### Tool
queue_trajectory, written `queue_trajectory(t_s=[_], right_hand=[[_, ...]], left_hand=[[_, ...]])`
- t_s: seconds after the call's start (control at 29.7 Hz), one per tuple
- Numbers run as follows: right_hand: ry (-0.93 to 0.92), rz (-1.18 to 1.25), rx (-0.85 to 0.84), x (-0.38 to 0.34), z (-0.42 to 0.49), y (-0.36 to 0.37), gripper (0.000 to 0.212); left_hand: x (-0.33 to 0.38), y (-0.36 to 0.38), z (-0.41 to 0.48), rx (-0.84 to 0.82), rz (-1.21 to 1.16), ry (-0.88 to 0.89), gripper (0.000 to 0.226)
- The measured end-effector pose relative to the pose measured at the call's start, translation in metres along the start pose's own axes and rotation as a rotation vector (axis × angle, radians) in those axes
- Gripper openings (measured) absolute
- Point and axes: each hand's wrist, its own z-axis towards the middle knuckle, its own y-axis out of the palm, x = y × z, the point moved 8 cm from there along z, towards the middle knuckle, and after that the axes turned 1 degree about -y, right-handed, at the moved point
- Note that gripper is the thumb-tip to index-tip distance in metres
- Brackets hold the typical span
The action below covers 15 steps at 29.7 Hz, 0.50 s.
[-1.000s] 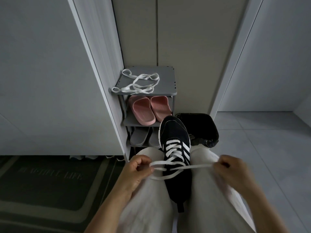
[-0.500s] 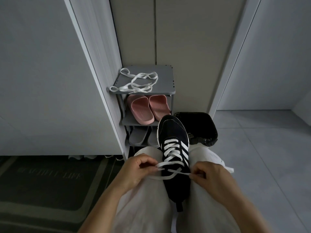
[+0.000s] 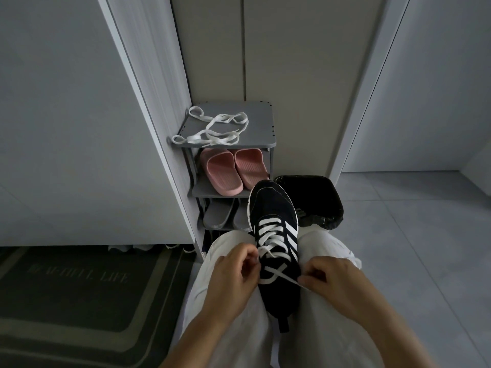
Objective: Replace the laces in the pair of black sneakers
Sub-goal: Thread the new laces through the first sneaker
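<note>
A black sneaker (image 3: 273, 208) with white side stripes rests between my knees, toe pointing away. A white lace (image 3: 269, 235) runs crisscross through its eyelets, and its two free ends cross in a loose loop over the tongue. My left hand (image 3: 233, 277) pinches one lace end at the shoe's left side. My right hand (image 3: 334, 282) pinches the other end at the right side, close to the shoe. A second loose white lace (image 3: 212, 130) lies in a tangle on top of the grey shoe rack (image 3: 261, 123). The other sneaker is out of view.
Pink slippers (image 3: 233, 168) sit on the rack's middle shelf, grey slippers (image 3: 220, 213) below. A black-lined bin (image 3: 316, 197) stands right of the rack. A dark doormat (image 3: 74, 293) lies at left, with grey floor tiles at right.
Both hands drew in toward the shoe from a wide, taut pull. The lace ends went slack and now cross in a loose loop over the tongue.
</note>
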Motion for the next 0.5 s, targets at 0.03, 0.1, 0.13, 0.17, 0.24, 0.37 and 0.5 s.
queue_trajectory(t_s=[0.03, 0.1, 0.13, 0.17, 0.24, 0.37, 0.5], right_hand=[[-0.015, 0.009, -0.015, -0.003, 0.000, 0.000, 0.016], [-0.044, -0.015, -0.036, -0.007, -0.001, 0.004, 0.009], [-0.059, -0.045, -0.040, -0.009, -0.001, 0.006, 0.010], [-0.062, -0.078, -0.042, -0.009, -0.001, 0.008, 0.009], [-0.064, -0.094, -0.041, -0.008, -0.001, 0.008, 0.006], [0.050, -0.211, 0.040, 0.013, -0.001, -0.011, 0.016], [0.095, -0.292, 0.159, 0.016, -0.005, -0.028, 0.018]], left_hand=[[0.001, -0.002, 0.000, 0.023, -0.004, 0.016, 0.018], [0.002, -0.005, 0.002, 0.052, 0.010, 0.039, 0.024], [0.003, -0.004, 0.002, 0.053, 0.015, 0.040, 0.022], [0.002, -0.004, 0.003, 0.052, 0.011, 0.031, 0.017], [0.000, -0.004, 0.001, 0.059, 0.061, 0.021, 0.008], [-0.002, -0.001, -0.003, 0.054, 0.258, 0.034, 0.009], [-0.002, 0.004, -0.005, -0.017, 0.260, -0.005, 0.020]])
